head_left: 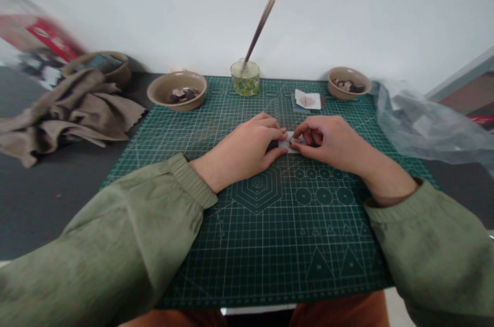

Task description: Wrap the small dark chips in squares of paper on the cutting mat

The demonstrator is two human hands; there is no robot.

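My left hand (pixel 257 144) is closed over the left edge of a small white paper-like sheet (pixel 284 146) on the green cutting mat (pixel 262 244). Its thumb and fingertips press at that edge. From the other side, my right hand (pixel 332 141) pinches a small pale piece with a dark edge (pixel 294 140) between thumb and index finger, right over the sheet. The fingers hide most of this piece, so its kind is unclear. Just beyond the right hand lies a white paper square (pixel 307 99) with a brownish mark, on top of grey and brown squares.
A brown bowl (pixel 154 91) with small chips stands back left, a similar smaller bowl (pixel 339 91) back right. Between them is a patterned glass cup (pixel 246 82) holding a brush-like stick (pixel 259 28). Brown cloth (pixel 88 105) lies left, a clear plastic bag (pixel 420 121) right.
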